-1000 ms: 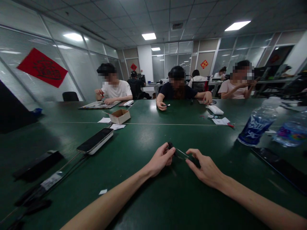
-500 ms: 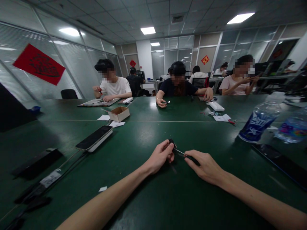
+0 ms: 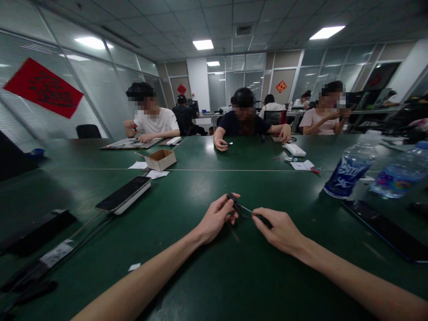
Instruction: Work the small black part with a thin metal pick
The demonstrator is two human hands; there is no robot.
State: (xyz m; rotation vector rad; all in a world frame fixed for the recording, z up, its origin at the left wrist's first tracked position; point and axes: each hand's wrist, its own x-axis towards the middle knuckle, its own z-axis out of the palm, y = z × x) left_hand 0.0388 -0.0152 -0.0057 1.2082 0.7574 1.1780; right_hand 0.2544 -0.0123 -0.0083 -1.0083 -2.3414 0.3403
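Note:
Near the middle of the green table (image 3: 200, 285), my left hand (image 3: 219, 217) grips a small black part (image 3: 232, 200) between thumb and fingers. My right hand (image 3: 279, 228) is closed round the black handle of a screwdriver (image 3: 246, 209), whose thin metal shaft points left to the black part. The shaft's tip is at or very near the part; whether it touches is too small to tell. Both hands are just above the tabletop, a short gap apart.
To the left lie a phone on a white block (image 3: 125, 195), cables, a black case (image 3: 36, 232) and a small cardboard box (image 3: 161, 159). On the right are two bottles (image 3: 349, 167) (image 3: 399, 171) and a dark phone (image 3: 384, 229). Several people sit across the table.
The view has turned slightly right, so most things appear shifted left. The black part in my left hand is tilted differently and shows more. My right hand still holds the screwdriver.

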